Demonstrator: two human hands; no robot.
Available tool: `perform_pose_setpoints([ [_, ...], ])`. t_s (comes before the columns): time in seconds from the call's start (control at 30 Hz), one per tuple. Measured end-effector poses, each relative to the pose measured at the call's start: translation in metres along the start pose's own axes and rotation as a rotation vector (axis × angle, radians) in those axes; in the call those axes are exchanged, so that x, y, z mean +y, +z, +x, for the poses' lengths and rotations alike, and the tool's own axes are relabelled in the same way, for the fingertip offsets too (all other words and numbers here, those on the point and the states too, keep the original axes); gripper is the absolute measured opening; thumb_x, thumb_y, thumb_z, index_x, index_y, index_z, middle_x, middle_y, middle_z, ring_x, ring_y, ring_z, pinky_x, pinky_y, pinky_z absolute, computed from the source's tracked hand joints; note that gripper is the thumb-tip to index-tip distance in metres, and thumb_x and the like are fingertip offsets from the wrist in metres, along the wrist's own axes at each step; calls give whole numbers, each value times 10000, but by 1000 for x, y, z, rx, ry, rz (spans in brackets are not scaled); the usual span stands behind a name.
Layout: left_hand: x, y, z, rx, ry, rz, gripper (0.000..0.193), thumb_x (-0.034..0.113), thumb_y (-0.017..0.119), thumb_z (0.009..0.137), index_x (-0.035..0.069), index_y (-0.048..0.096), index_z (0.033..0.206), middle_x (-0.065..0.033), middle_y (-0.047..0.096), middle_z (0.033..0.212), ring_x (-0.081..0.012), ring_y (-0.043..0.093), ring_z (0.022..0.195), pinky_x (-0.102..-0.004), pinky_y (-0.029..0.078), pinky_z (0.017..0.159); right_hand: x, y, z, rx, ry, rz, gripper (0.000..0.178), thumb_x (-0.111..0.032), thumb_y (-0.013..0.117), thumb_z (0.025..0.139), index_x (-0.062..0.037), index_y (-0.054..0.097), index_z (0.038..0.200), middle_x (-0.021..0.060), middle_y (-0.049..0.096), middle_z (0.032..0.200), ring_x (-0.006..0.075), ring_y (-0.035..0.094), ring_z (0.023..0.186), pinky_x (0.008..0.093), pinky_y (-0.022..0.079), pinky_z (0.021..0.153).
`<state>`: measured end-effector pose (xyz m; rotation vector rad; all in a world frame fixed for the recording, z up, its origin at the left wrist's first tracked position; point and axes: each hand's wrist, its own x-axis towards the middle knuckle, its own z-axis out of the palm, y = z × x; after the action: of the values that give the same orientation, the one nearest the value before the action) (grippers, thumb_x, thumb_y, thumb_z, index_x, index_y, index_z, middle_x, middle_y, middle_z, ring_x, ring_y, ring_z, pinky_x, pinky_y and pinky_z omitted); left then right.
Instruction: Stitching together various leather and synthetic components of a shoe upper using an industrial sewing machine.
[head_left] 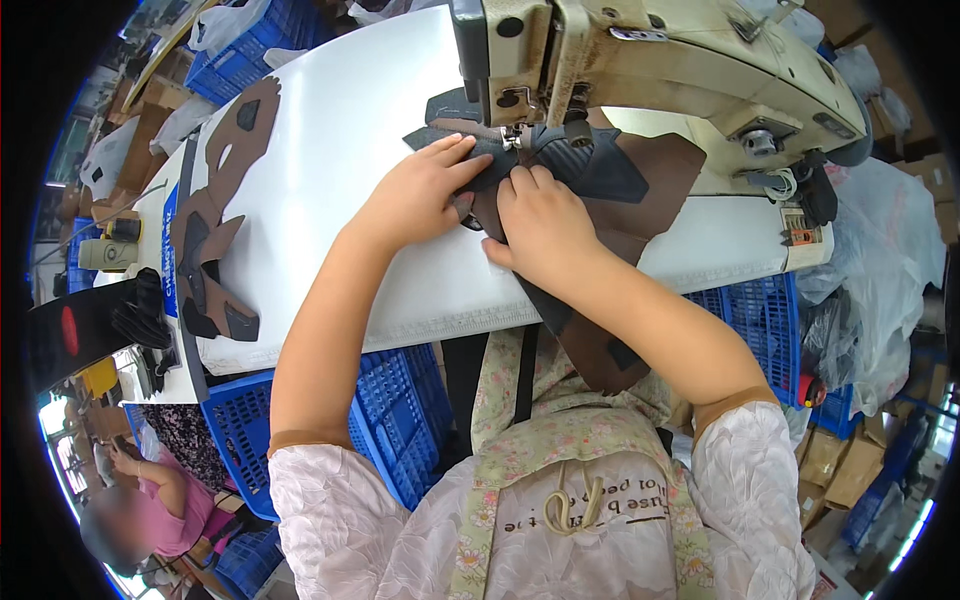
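Note:
A brown leather piece with dark grey panels lies under the needle and presser foot of a cream sewing machine. My left hand rests on the dark part left of the needle, its fingers stretched out and its thumb apart. Just in front of the needle, my right hand has its fingers bent down together on the leather, gripping it. The brown lower part of the piece hangs over the table's front edge below my right forearm. My hands cover some of the leather.
On the white table, more brown and dark leather pieces lie at the left. Blue crates stand below the front edge. Plastic bags are at the right. Another person sits at the lower left.

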<state>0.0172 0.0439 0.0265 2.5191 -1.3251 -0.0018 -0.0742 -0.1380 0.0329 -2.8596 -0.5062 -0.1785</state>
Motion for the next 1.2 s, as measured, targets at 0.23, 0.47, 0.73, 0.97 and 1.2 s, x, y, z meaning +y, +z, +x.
perform_pose_setpoints([
  [0.23, 4, -12, 7, -116, 66, 162, 661, 51, 668, 694, 108, 564, 1345, -195, 516, 1393, -336, 472, 1308, -407, 475, 1002, -33, 23, 11, -50, 80, -320, 434, -201, 615, 805, 106, 637, 1110, 320, 623, 1146, 377, 617, 1048, 357, 517, 780],
  [0.47, -13, 2, 5, 28, 138, 166, 518, 53, 606, 788, 151, 615, 1296, -180, 567, 1336, -337, 518, 1252, -402, 461, 1018, -33, 31, 15, 38, 112, -402, 379, -166, 609, 798, 90, 663, 1073, 296, 665, 1073, 365, 645, 975, 366, 520, 733],
  [0.73, -21, 29, 0, 275, 72, 143, 550, -33, 616, 685, 193, 706, 1178, -84, 623, 1287, -282, 546, 1234, -387, 476, 1015, -18, 18, 7, 100, 10, -190, 238, -116, 631, 758, 45, 682, 926, 199, 681, 896, 273, 649, 822, 349, 521, 647],
  [0.97, -19, 33, 1, 281, 28, 146, 561, -48, 614, 681, 217, 716, 1164, -65, 624, 1289, -257, 546, 1238, -384, 468, 1029, 4, 10, 3, 122, -156, -64, 133, -71, 631, 735, 20, 669, 823, 134, 662, 759, 248, 657, 750, 341, 529, 607],
  [1.2, -18, 33, 1, 261, -10, 119, 597, -73, 612, 646, 212, 719, 1159, -72, 624, 1286, -257, 539, 1250, -382, 459, 1037, 9, 14, 2, 182, -242, -81, 121, -71, 637, 704, 16, 665, 785, 128, 657, 722, 245, 653, 724, 341, 532, 590],
])
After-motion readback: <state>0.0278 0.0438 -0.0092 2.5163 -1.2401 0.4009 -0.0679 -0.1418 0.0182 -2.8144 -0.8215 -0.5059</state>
